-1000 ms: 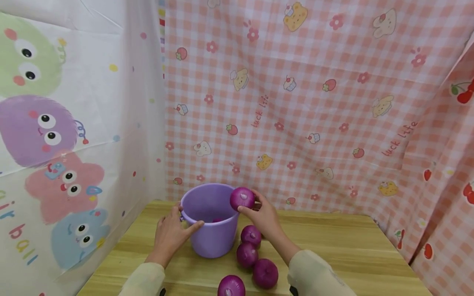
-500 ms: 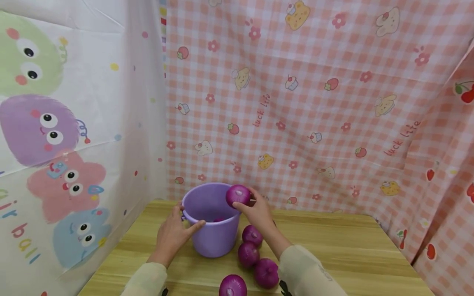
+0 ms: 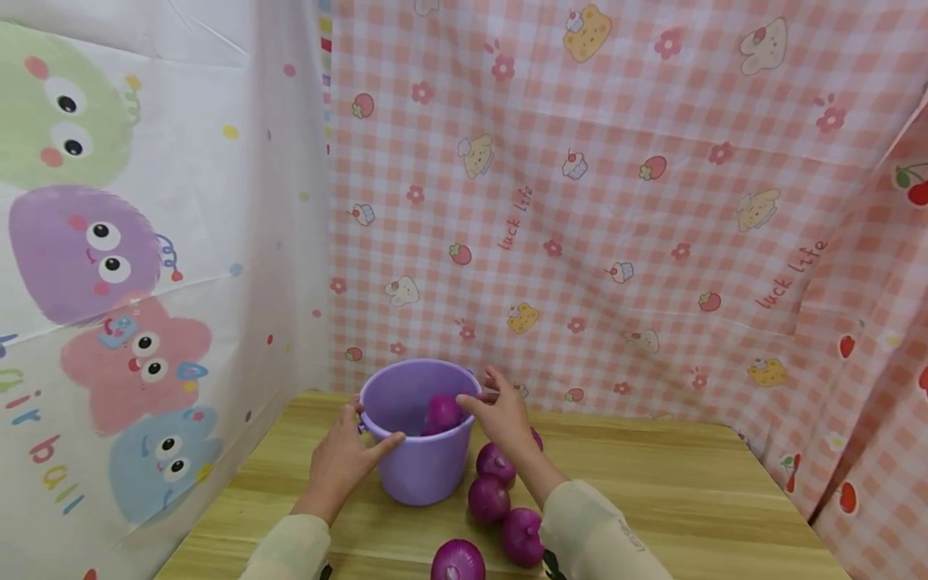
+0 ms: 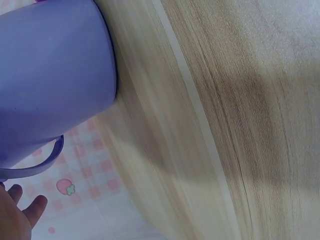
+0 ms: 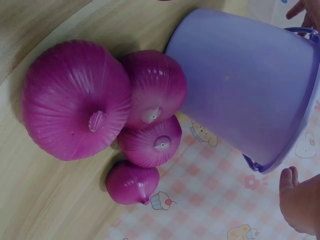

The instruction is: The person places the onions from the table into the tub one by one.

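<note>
A purple bucket (image 3: 424, 471) stands upright on the table. My left hand (image 3: 339, 463) holds its left side, thumb on the front rim and fingers near the handle (image 4: 42, 165). Inside the bucket a red onion (image 3: 443, 412) shows, with part of another below it. My right hand (image 3: 507, 412) is at the right rim, fingers spread and holding nothing; whether it touches the rim I cannot tell. Several more red onions lie right of the bucket, among them a large one (image 5: 75, 100) and a small one (image 5: 132, 182). A separate onion (image 3: 458, 561) lies near the front.
The wood-grain table (image 3: 652, 499) extends to the right. A pink checked cloth (image 3: 580, 201) hangs behind it, and a white cloth (image 3: 268, 242) with cartoon figures hangs at the left. A cherry-patterned cloth (image 3: 884, 362) hangs at the right.
My right hand has moved slightly left over the rim and let go of its onion, which is now inside the bucket. The left hand has stayed on the bucket.
</note>
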### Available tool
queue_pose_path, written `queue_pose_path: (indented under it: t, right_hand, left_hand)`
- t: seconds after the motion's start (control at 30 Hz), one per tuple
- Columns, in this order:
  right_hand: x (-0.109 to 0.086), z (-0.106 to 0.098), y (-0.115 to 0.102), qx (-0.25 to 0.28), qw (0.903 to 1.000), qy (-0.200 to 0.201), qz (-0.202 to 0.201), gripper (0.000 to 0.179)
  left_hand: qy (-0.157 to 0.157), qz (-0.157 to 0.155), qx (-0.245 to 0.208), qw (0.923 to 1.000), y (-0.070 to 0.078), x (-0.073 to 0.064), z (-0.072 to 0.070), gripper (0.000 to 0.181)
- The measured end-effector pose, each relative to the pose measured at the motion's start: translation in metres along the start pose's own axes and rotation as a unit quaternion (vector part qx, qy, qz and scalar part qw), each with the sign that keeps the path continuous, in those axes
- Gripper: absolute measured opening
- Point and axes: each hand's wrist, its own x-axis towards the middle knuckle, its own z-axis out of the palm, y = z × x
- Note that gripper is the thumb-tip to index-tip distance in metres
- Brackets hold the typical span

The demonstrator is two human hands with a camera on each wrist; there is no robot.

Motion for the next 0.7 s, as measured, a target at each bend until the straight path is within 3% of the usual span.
queue_pose_path:
  t: [0.33,0.7]
  right_hand:
    - [-0.003,-0.010,0.006,0.005,0.9999,0.011,0.010,0.072]
    - [-0.005,-0.023,0.017,0.001,0.9997,0.022,-0.006,0.068]
  left_hand:
    - [0.002,-0.002,0.005,1.0000,0.001,0.000,0.002,0.114]
    - [0.009,0.003,0.010,0.9999,0.001,0.000,0.002,0.109]
